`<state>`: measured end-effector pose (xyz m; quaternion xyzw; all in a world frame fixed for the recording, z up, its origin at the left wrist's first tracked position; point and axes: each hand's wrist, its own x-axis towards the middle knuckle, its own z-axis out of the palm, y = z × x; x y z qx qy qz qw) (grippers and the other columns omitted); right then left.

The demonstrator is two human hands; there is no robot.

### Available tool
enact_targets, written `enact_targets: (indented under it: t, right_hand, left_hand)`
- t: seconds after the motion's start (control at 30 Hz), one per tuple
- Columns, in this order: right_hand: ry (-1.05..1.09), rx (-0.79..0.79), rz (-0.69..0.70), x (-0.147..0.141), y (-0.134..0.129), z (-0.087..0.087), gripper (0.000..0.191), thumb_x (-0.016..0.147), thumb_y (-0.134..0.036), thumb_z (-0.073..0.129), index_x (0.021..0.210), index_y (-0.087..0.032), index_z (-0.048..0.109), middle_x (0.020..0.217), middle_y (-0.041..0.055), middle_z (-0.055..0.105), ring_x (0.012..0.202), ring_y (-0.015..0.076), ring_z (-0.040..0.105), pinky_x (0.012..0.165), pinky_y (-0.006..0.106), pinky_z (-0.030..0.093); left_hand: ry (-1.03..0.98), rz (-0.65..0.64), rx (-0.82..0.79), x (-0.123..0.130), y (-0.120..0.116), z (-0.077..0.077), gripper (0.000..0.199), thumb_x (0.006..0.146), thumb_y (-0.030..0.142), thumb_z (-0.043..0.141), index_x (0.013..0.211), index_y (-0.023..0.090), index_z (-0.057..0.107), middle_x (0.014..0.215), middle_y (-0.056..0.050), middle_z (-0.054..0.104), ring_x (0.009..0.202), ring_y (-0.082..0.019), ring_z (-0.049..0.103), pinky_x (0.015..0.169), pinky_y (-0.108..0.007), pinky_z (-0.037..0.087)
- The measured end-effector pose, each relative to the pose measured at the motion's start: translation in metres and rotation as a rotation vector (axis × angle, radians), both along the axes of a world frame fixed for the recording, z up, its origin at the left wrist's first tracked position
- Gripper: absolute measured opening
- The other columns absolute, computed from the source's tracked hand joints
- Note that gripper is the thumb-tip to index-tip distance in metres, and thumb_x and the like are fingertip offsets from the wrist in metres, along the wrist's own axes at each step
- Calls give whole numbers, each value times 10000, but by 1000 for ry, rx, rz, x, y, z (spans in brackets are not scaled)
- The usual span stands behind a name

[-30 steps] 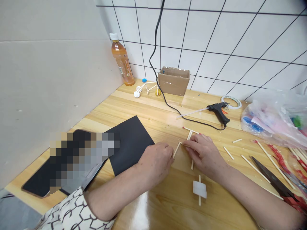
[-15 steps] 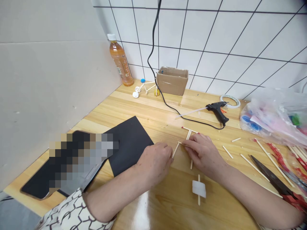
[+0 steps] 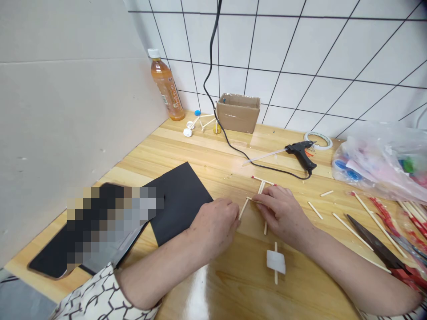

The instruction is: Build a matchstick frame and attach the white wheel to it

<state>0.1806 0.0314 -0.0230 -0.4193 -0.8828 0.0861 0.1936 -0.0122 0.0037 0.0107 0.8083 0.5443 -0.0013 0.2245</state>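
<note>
My left hand [image 3: 218,222] is closed, pinching the lower end of a short wooden stick [image 3: 244,209]. The stick's upper end meets a small piece by the fingertips of my right hand [image 3: 278,209]. That hand is closed over a T-shaped frame of matchsticks [image 3: 262,186], whose red-tipped crosspiece [image 3: 264,180] lies at its far end. My right fingers partly hide the frame and the joint. Nearer me, a stick [image 3: 275,280] lies with a white block-like piece [image 3: 271,261] around its middle or attached to it; I cannot tell which.
A black glue gun [image 3: 302,156] with its cord lies behind my right hand. Scissors [image 3: 370,242] and loose sticks [image 3: 352,231] are to the right, a plastic bag [image 3: 383,155] beyond. A cardboard box [image 3: 238,116], a small wheeled stick model [image 3: 202,122] and a bottle [image 3: 168,91] stand at the back; black card [image 3: 183,195] lies left.
The whole view has shifted very slightly. Both hands keep the same hold, and the sticks stay where they were.
</note>
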Motion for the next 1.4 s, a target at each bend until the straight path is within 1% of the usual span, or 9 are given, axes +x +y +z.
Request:
enact_targets:
  t: [0.17, 0.43, 0.57, 0.77, 0.97, 1.1, 1.17, 1.27, 1.4]
  right_hand:
    - [21, 40, -44, 8, 3, 14, 211, 866, -167, 444, 936, -181, 643, 851, 90, 620, 806, 223, 540, 701, 379, 414]
    - [93, 225, -286, 41, 11, 66, 174, 837, -251, 499, 961, -198, 608, 863, 71, 622, 796, 212, 592, 693, 348, 463]
    - [39, 229, -392, 53, 17, 83, 205, 802, -297, 517, 953, -200, 616, 861, 73, 622, 757, 212, 595, 654, 340, 456]
    - [-33, 156, -567, 66, 37, 94, 247, 758, -300, 551, 960, -191, 642, 861, 85, 630, 715, 212, 584, 642, 343, 447]
    - [-95, 9, -731, 77, 65, 91, 335, 769, -295, 538, 1058, -148, 620, 901, 98, 635, 803, 232, 605, 712, 355, 465]
    - [-288, -30, -752, 78, 82, 75, 355, 798, -308, 506, 1103, -141, 578, 981, 121, 624, 908, 250, 596, 744, 345, 461]
    - [-362, -41, -766, 75, 91, 65, 381, 792, -320, 505, 1112, -123, 565, 1024, 153, 610, 962, 289, 575, 763, 372, 448]
    - [-415, -76, -788, 70, 103, 51, 431, 753, -312, 530, 1122, -88, 541, 1042, 195, 599, 974, 337, 566, 748, 403, 442]
    - [-448, -142, -840, 66, 118, 39, 483, 704, -288, 565, 1124, -56, 511, 1069, 238, 576, 956, 359, 576, 696, 403, 451]
  left_hand:
    - [-5, -8, -18, -1, 0, 2, 184, 821, 189, 408, 789, 163, 587, 847, -54, 631, 791, -193, 591, 659, -296, 460]
    - [-2, -11, -45, -1, -1, 5, 184, 822, 175, 407, 792, 159, 588, 864, -62, 626, 816, -191, 591, 684, -287, 461]
    - [-24, -20, -30, -2, -2, 4, 177, 821, 186, 415, 781, 157, 584, 862, -63, 627, 815, -192, 593, 680, -285, 460]
    - [-24, -19, -37, -3, -2, 5, 175, 816, 176, 413, 776, 159, 582, 853, -64, 624, 802, -189, 595, 687, -282, 458]
    - [-36, -4, -37, -3, -2, 5, 157, 804, 177, 431, 777, 163, 585, 877, -66, 628, 820, -187, 598, 696, -271, 461]
    - [-34, -5, -18, -3, -2, 3, 145, 801, 191, 441, 772, 170, 582, 875, -64, 629, 821, -191, 597, 690, -275, 457]
    - [-29, -3, -19, -3, -2, 3, 144, 801, 196, 442, 767, 169, 580, 876, -65, 630, 817, -192, 597, 684, -278, 457]
    - [-31, -5, -18, -2, -2, 3, 146, 799, 191, 440, 759, 165, 578, 869, -66, 630, 811, -194, 597, 682, -283, 460]
    - [-35, -8, -14, -3, -1, 4, 157, 807, 185, 426, 766, 168, 577, 868, -64, 631, 821, -193, 597, 688, -281, 459]
